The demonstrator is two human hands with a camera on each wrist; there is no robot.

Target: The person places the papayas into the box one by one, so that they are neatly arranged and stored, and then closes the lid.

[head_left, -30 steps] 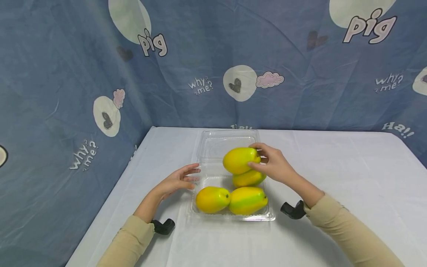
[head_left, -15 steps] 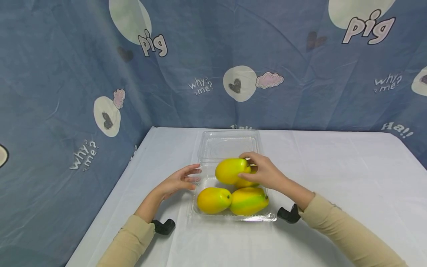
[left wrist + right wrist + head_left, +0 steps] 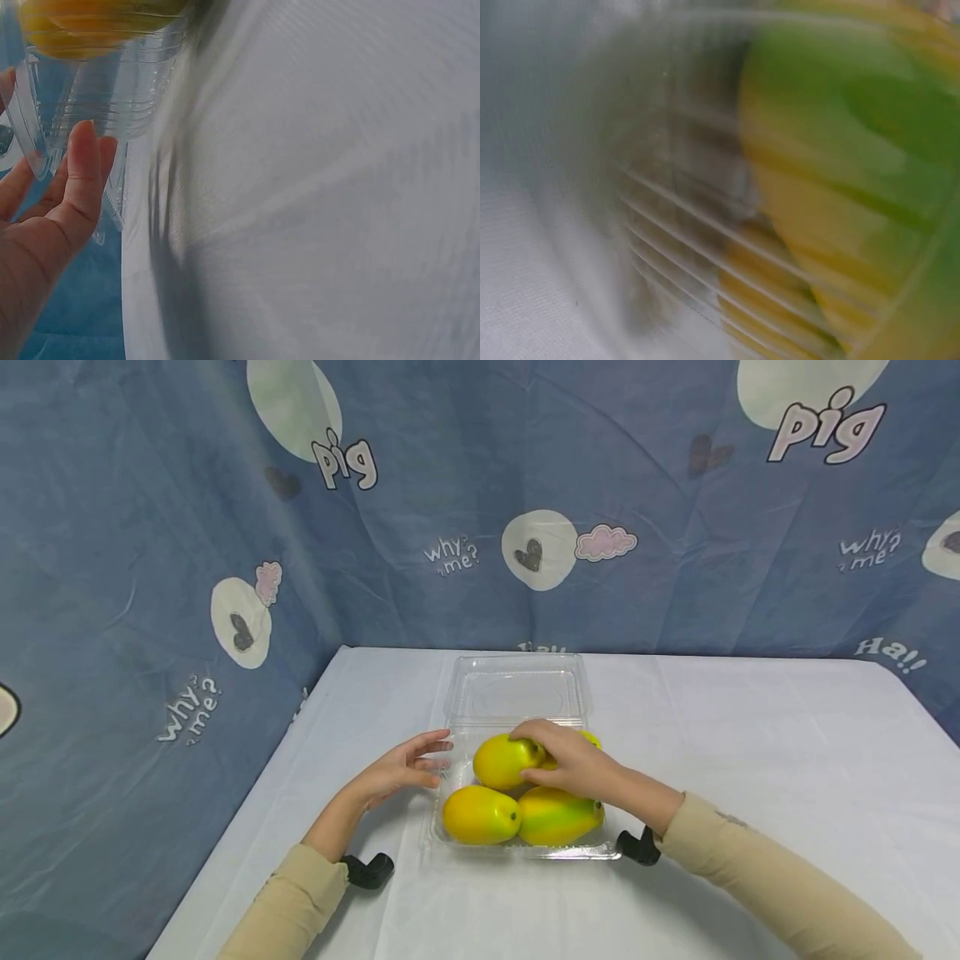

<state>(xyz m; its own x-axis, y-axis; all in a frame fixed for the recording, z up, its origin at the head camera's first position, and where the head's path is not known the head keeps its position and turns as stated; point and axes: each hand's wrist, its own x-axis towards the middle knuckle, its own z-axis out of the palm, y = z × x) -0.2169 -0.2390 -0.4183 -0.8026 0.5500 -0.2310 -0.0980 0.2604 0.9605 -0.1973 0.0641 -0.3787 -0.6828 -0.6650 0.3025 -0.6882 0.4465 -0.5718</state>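
Observation:
My right hand grips a yellow mango by its stem end, low over the back left of a clear plastic clamshell box. Two more mangoes, a yellow one and a green-streaked one, lie side by side at the box's front. Behind the right hand a further mango is mostly hidden. Fingers spread, my left hand stays at the box's left edge; the left wrist view has its thumb beside the clear wall. Through the ribbed side, the right wrist view shows a blurred green-yellow mango.
The box's hinged lid lies folded back on the white tablecloth. Blue printed fabric hangs behind the table and along its left side. A black wrist mount sits close to the box's front right corner.
My right hand has carried its mango left and downward, off the mango behind it and into the back left of the box. The left hand has hardly moved.

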